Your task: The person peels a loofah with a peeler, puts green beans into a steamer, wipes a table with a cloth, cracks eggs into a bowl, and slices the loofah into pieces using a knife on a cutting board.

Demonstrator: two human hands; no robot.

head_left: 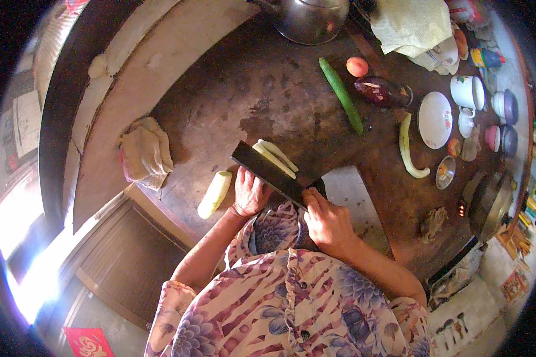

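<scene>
My right hand (328, 221) grips the handle end of a dark-bladed kitchen cleaver (268, 172), which slants across the counter in front of me. Close against the blade's near side are the fingertips of my left hand (251, 192); whatever lies beneath them is hidden. Long pale strips of peeled vegetable (278, 156) lie along the far side of the blade. To the left of my left hand rests a thick peeled vegetable piece (215, 195), pale with green traces and cut flat at its upper end.
A folded cloth (146, 151) lies left on the dark counter (223, 98). Toward the right are a green cucumber (341, 96), a tomato (357, 67), an eggplant (383, 92), a curved pale vegetable (408, 147), a white plate (435, 120) and an enamel mug (466, 92). A metal kettle (311, 20) stands behind.
</scene>
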